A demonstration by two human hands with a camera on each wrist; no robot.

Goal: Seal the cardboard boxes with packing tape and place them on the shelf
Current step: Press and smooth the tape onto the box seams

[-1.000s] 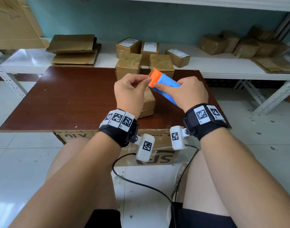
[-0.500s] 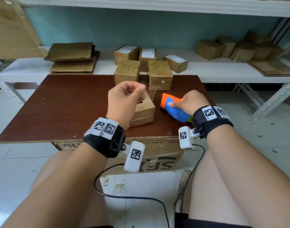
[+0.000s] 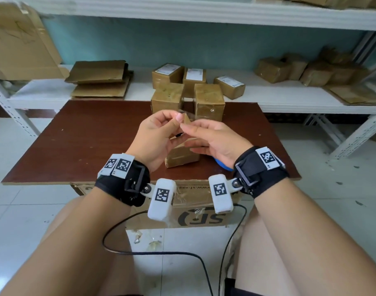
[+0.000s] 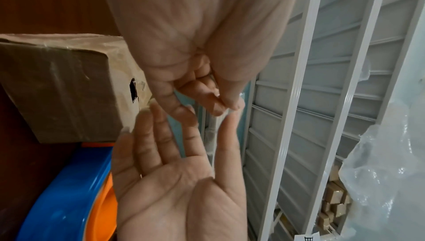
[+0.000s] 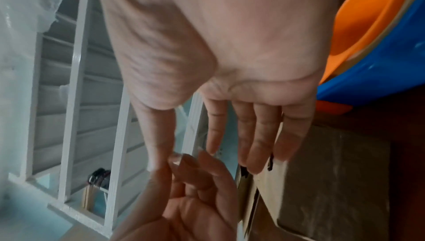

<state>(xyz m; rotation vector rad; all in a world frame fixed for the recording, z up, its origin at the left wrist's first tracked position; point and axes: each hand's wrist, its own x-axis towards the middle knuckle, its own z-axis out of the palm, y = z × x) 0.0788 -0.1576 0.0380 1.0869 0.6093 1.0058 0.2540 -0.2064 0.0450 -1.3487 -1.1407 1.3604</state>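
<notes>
Your left hand [image 3: 155, 133] pinches a clear tape strip [image 3: 186, 115] above the cardboard box [image 3: 182, 153]. Your right hand [image 3: 215, 139] is released, fingers straight, thumb touching the strip.

A box [image 3: 182, 154] is set near the front edge of the worktop [image 3: 76, 146], under the two hands, left hand [image 3: 155, 137] beside right hand [image 3: 215, 139]. A tape dispenser [image 3: 222, 164] is laid just right of that box. Two boxes [image 3: 168, 99] are stood side by side at the worktop's back edge. Behind them, on the shelf [image 3: 289, 99], three more boxes [image 3: 195, 75] are placed, flattened cardboard [image 3: 99, 80] at left, further boxes [image 3: 311, 69] at right.
</notes>
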